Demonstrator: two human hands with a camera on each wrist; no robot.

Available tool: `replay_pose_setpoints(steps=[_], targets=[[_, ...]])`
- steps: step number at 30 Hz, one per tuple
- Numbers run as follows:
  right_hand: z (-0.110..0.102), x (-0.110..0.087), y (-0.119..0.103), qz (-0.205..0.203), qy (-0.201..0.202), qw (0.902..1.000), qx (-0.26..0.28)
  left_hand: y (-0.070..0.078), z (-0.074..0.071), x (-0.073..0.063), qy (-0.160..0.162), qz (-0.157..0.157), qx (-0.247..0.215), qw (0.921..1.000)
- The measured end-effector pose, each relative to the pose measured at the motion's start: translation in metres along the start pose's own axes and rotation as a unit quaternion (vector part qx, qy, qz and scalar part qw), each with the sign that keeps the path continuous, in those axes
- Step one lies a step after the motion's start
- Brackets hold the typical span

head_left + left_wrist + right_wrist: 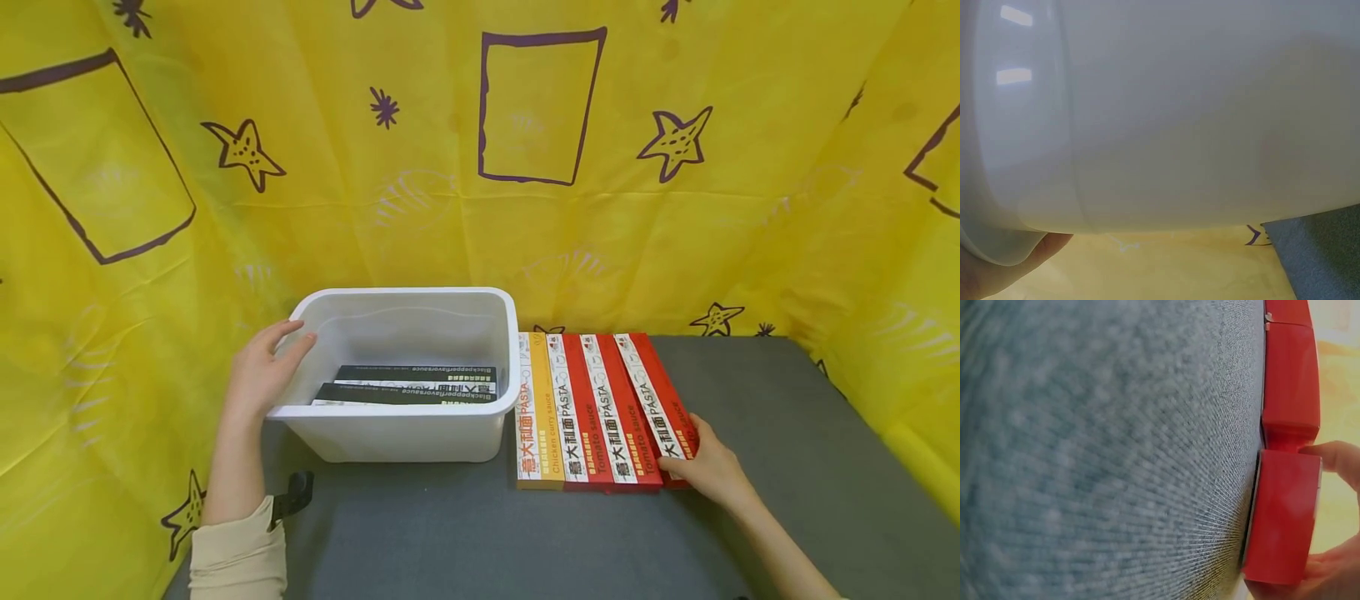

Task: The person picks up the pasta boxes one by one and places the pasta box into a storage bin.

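Observation:
My left hand [262, 371] grips the left rim of a white plastic tub [405, 435], fingers over its edge. In the left wrist view the tub's smooth wall [1179, 125] fills most of the picture. Inside the tub lie black pasta boxes [420, 372] marked black pepper flavor sauce. With my right hand [708, 468] I hold the near end of the rightmost red tomato sauce pasta box [649, 375], thumb and fingers on opposite sides. That box [1282, 519] lies slightly angled on the table, its near end apart from the neighbouring red box [1291, 381].
Two more red pasta boxes [611, 400] and a yellow chicken curry box [551, 400] lie side by side right of the tub. The dark grey table [465, 533] is enclosed by a yellow patterned cloth [450, 233] at the back and sides.

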State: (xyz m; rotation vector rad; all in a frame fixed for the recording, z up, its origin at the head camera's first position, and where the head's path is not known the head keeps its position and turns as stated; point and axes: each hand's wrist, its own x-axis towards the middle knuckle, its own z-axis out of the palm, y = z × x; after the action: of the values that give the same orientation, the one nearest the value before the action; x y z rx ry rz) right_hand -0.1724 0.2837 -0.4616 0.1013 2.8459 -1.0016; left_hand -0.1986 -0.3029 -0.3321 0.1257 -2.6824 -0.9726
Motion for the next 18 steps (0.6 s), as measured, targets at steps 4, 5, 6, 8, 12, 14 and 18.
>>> replay_pose_setpoints(steps=[4,5,6,8,12,14,18], targets=[[-0.003,0.0,0.001,0.012,0.012,0.9998,0.009,0.002,0.0,0.0,-0.002,-0.002,0.0,1.0],[-0.004,-0.001,0.0,0.016,0.015,0.9997,0.011,0.002,0.0,0.0,-0.003,-0.003,-0.001,1.0],[-0.006,-0.001,0.0,0.019,0.018,0.9996,0.013,0.003,0.0,0.0,-0.004,-0.004,-0.002,1.0],[-0.008,-0.002,-0.002,0.02,0.027,0.9993,0.016,0.003,0.0,0.001,-0.005,-0.005,-0.002,1.0],[-0.01,-0.004,-0.005,0.026,0.038,0.9988,0.018,0.002,0.0,0.001,-0.008,-0.005,-0.003,1.0],[-0.011,-0.005,-0.006,0.025,0.047,0.9985,0.015,0.002,0.0,0.0,-0.009,-0.007,-0.004,0.9999],[-0.011,-0.005,-0.008,0.017,0.065,0.9976,0.018,0.001,0.0,0.0,-0.008,-0.011,-0.007,0.9999]])
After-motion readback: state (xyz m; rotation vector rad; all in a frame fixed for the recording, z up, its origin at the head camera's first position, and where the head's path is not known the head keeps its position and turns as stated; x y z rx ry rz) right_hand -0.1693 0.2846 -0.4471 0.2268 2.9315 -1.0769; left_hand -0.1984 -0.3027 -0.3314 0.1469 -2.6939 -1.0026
